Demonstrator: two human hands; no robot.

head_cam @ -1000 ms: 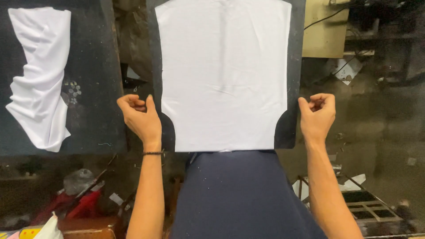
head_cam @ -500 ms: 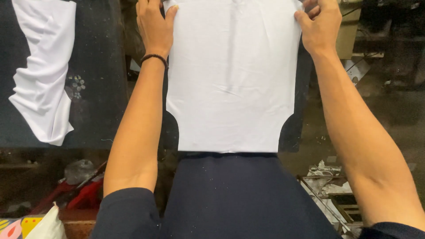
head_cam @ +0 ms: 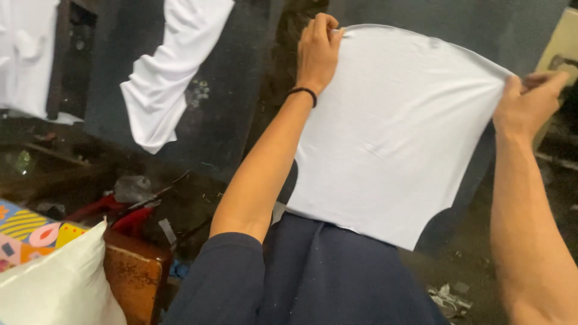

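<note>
White fabric panel (head_cam: pixel 391 132) pinched by left hand (head_cam: pixel 317 51), right hand (head_cam: pixel 527 102) blurred

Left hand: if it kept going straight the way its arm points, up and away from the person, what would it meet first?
The left hand, gripping the top edge of the white cloth, points toward the dark board behind it. That board would probably come first, though depth is unclear.

Down at the lower left sits a brightly printed package (head_cam: pixel 27 232) — a flat face with yellow stripes, pink and orange blobs on blue. It is partly hidden behind a plump white bag (head_cam: pixel 57 289) and lies just beside a rusty brown box (head_cam: pixel 135 274).
</note>
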